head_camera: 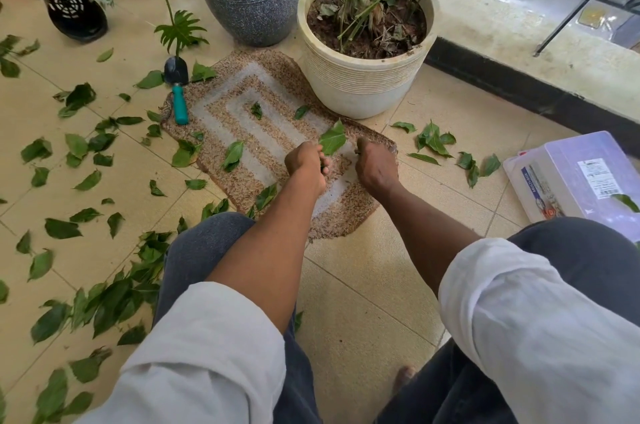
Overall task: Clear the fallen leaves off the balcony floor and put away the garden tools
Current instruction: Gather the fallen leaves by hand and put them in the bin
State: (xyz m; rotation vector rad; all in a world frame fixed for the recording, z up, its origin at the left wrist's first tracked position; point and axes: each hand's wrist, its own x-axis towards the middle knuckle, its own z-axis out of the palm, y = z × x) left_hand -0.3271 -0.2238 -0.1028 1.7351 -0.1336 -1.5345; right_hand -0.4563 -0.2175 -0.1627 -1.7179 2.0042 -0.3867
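Green fallen leaves (110, 306) lie scattered over the tiled balcony floor, thickest at the left. More leaves (232, 155) lie on the brown and grey doormat (270, 132). My left hand (306, 165) holds a green leaf (332, 139) above the mat. My right hand (375, 165) is beside it over the mat's right edge, its fingers curled downward; whatever they hold is hidden. A small trowel (177, 91) with a teal handle and dark blade lies at the mat's far left corner.
A cream pot (363, 84) with a plant stands at the mat's far right, a grey pot (249, 1) behind it. A clear plastic box (581, 177) sits on the floor at right. A black pot (74, 13) lies tipped at far left. A low wall runs along the right.
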